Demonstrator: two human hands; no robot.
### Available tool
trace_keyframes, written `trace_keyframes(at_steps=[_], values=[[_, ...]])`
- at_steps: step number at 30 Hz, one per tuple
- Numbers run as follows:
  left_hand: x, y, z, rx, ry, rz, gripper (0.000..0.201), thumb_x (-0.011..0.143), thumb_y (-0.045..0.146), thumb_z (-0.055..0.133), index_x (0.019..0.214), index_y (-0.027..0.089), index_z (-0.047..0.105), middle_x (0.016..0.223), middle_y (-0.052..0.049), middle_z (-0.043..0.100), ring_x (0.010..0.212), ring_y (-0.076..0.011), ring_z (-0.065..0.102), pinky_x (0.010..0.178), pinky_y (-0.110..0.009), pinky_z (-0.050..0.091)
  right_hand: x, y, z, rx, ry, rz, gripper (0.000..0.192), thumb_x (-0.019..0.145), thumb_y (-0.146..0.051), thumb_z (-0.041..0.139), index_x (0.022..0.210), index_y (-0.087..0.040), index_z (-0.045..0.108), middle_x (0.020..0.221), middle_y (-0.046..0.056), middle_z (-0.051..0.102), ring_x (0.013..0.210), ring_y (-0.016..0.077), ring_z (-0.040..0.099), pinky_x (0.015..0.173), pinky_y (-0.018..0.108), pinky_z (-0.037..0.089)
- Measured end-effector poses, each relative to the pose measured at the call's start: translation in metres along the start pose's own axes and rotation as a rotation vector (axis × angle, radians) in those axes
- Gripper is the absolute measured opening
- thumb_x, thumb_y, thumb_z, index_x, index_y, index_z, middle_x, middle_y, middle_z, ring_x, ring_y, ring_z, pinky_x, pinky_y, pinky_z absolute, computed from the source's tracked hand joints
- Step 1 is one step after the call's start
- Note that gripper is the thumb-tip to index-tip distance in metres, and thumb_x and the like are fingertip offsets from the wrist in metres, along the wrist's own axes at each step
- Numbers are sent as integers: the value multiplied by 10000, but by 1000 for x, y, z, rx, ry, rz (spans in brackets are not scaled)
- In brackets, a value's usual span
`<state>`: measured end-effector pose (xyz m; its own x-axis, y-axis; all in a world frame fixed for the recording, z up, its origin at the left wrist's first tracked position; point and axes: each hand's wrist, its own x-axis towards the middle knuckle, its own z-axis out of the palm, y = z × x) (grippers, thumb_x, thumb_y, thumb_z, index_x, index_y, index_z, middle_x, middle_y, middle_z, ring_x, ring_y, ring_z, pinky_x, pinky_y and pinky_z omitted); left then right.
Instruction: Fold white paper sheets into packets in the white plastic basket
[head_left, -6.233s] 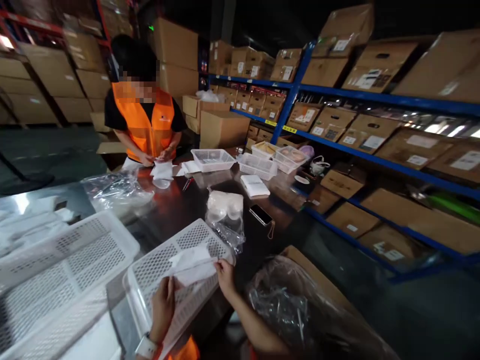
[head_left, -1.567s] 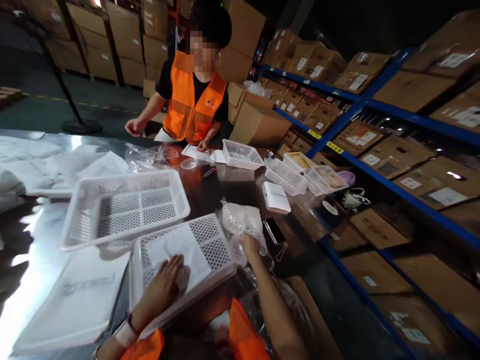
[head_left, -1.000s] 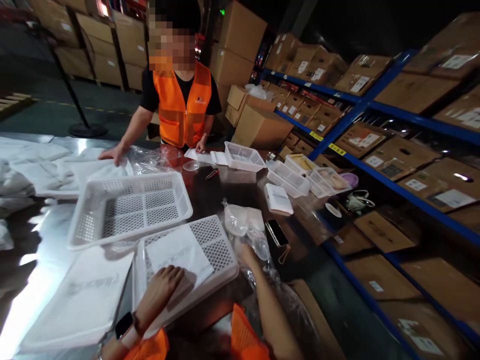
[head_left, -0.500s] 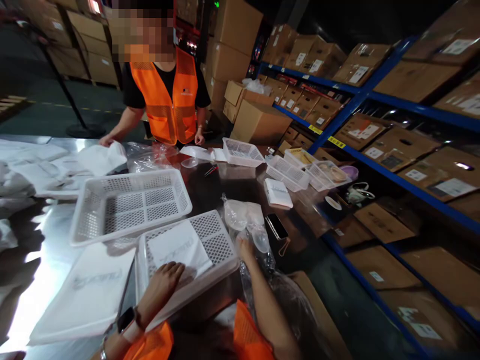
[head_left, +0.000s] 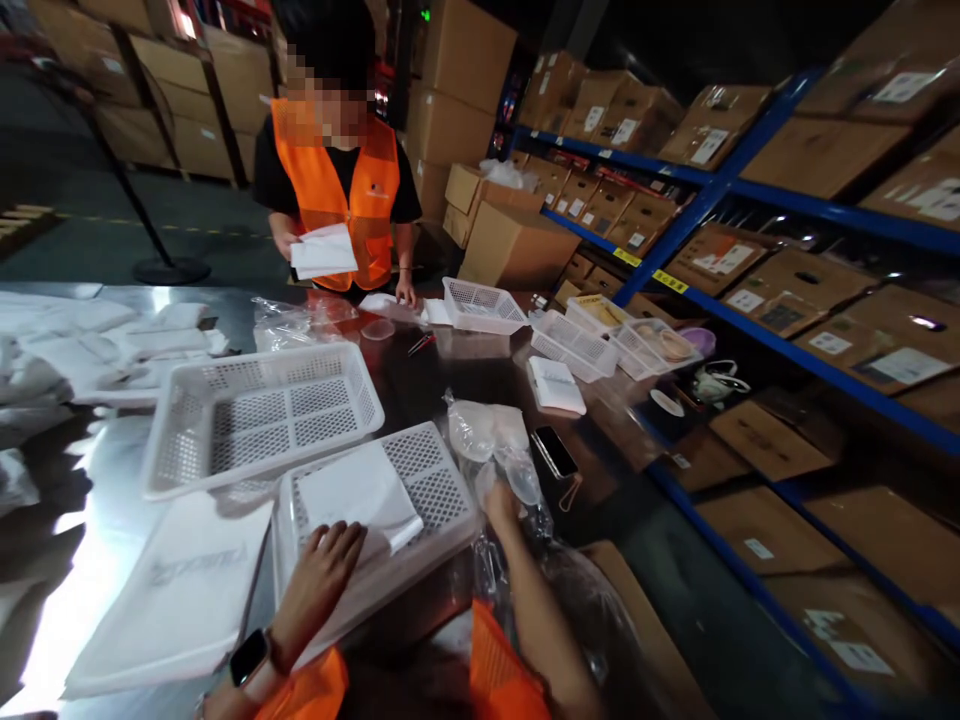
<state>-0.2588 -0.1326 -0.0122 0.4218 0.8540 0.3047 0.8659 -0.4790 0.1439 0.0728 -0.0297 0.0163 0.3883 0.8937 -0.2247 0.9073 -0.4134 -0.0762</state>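
My left hand [head_left: 330,565] lies with outstretched fingers on the near edge of a folded white bag [head_left: 360,490]. That bag rests on a white perforated basket [head_left: 442,470], which looks upside down. To the right, my right hand [head_left: 501,505] reaches into a clear plastic bag [head_left: 487,425] holding translucent round pieces [head_left: 525,482]. Its fingers are drawn together by a translucent piece; what they grip is unclear. A flat white bag [head_left: 180,590] with dark print lies left of the basket.
An upright white basket [head_left: 262,410] stands behind. A phone [head_left: 555,452], a white packet stack [head_left: 556,386] and small baskets [head_left: 484,305] are to the right. Across the table, a co-worker in an orange vest [head_left: 337,190] holds white packets [head_left: 324,252]. White bags [head_left: 112,335] pile up far left.
The co-worker has lifted white packets from the left pile to the chest, and their other hand now touches the table. My right hand has shifted slightly; my left stays on the white bag.
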Motion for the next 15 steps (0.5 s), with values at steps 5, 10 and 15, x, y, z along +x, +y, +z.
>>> trace_keyframes(at_steps=[5,10,15], values=[[2,3,-11,-49,-221,-28,551,809,-55,366,1222,208,619,1211,-110,676,1033,-229,650,820,-364,554,-45,6,-29,93,67,-215,352,836,-47,496,1111,-144,693,1119,131,712,1096,235,649,960,318,474],[6,5,-19,-76,-355,40,412,843,-33,400,1060,186,673,1184,-117,675,969,-228,676,782,-369,586,-119,-13,-24,326,-4,-1004,274,674,-88,615,878,-252,698,954,2,749,995,182,669,951,310,475],[2,0,-15,-144,-119,0,484,826,-28,390,1152,200,665,1221,-100,668,1015,-217,669,814,-330,600,-148,-39,1,428,-37,-1467,217,814,-139,494,860,-265,664,926,-3,764,919,156,691,984,351,440]])
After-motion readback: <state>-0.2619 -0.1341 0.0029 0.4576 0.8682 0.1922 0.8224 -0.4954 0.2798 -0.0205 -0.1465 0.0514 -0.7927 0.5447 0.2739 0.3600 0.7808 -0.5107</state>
